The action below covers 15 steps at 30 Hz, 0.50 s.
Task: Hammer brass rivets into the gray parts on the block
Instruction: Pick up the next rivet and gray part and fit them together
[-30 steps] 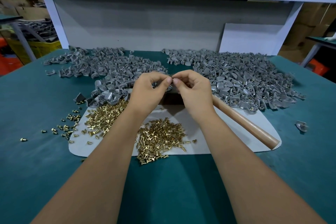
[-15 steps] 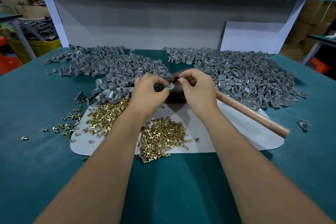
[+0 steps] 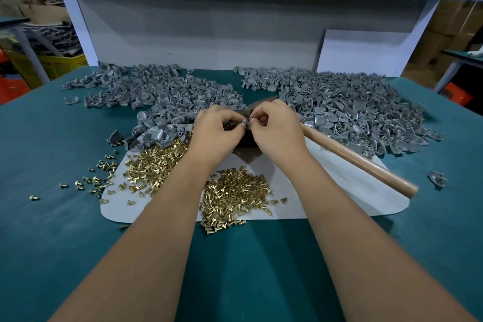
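Note:
My left hand [image 3: 215, 134] and my right hand [image 3: 277, 131] meet fingertip to fingertip over a dark block [image 3: 245, 138], mostly hidden beneath them. Between the fingertips sits a small gray part [image 3: 245, 123], pinched from both sides. Any rivet held there is too small to make out. A wooden hammer handle [image 3: 360, 162] runs from under my right hand toward the right; its head is hidden. Two heaps of brass rivets lie on a white mat [image 3: 326, 198]: one heap [image 3: 154, 165] left, another rivet heap [image 3: 235, 198] between my forearms.
Large piles of gray parts cover the far table, a left pile [image 3: 162, 97] and a right pile [image 3: 352, 110]. Loose rivets [image 3: 96, 178] scatter over the green table [image 3: 52, 217] at left. One stray gray part [image 3: 437, 178] lies at right. A white shelf frame stands behind.
Both hands have stayed together over the block, shifting slightly away and lower while working the small part between the fingertips. The hammer handle has not visibly moved on the mat.

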Available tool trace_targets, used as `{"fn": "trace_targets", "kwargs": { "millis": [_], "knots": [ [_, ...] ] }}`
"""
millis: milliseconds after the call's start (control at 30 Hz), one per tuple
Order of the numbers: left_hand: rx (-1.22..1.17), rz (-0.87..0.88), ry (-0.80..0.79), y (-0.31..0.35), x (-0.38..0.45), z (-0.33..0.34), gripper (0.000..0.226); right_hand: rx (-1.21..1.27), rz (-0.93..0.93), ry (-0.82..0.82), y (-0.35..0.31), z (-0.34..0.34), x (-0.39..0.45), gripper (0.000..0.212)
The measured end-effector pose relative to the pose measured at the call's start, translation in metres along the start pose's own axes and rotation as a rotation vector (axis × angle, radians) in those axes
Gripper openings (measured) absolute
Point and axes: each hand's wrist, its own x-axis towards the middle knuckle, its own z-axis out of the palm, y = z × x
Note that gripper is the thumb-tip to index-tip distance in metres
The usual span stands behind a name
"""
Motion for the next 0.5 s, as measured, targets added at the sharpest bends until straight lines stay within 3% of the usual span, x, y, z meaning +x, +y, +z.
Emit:
{"fn": "trace_targets", "kwargs": {
  "millis": [167,500],
  "knots": [
    [-0.014,-0.004,-0.001,-0.001,0.000,0.001,0.010,-0.143,-0.048,-0.038,-0.004,0.000,0.002,0.015],
    [-0.061,-0.031,0.013,-0.003,0.002,0.002,0.013,-0.226,0.053,-0.065,-0.015,0.002,0.007,0.013]
  ]
}}
